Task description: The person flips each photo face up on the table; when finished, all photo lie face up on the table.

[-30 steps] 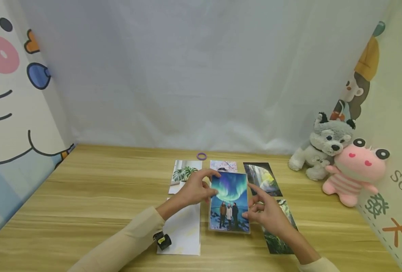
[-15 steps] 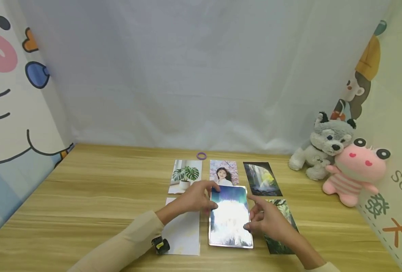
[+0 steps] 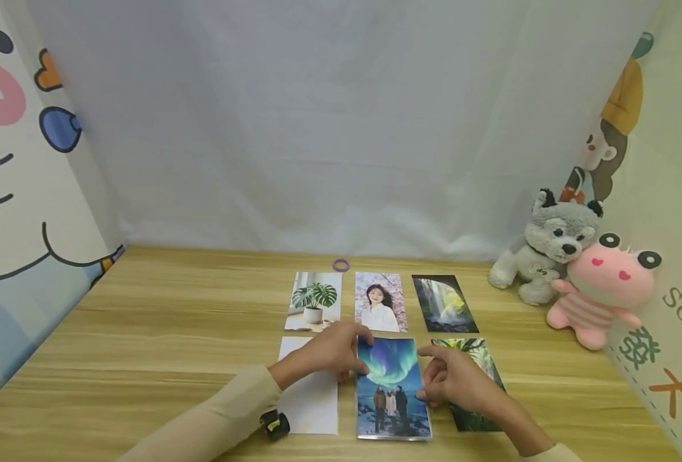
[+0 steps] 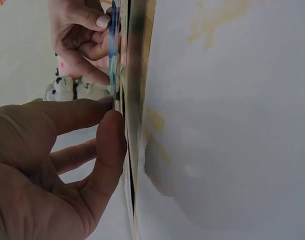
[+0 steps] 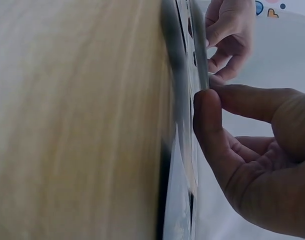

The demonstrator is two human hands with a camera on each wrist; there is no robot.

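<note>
A photo card of three people under a green aurora [image 3: 391, 414] is held face up in the middle of the near row, very close over the table. My left hand [image 3: 336, 350] pinches its left edge near the top corner between thumb and forefinger, as the left wrist view shows. On the opposite edge my right hand [image 3: 459, 378] has the card between thumb and fingertips; the right wrist view shows this pinch [image 5: 252, 145] too. Whether the card touches the wood cannot be told. Left of it lies a whitish sheet [image 3: 312, 410], partly under my left hand; right of it, a green forest photo [image 3: 473, 414], partly covered by my right hand.
Behind the card lie a potted-plant photo [image 3: 313, 301], a portrait photo [image 3: 380, 305] and a waterfall photo [image 3: 444, 305]. A purple ring [image 3: 341, 265] sits farther back. A grey plush dog [image 3: 539, 256] and a pink plush frog [image 3: 597, 295] stand at the right of the wooden table [image 3: 173, 333].
Both hands have brought the aurora photo card nearer and lower, so the portrait photo behind it is uncovered. A bright glare crossed the card half a second ago and is gone.
</note>
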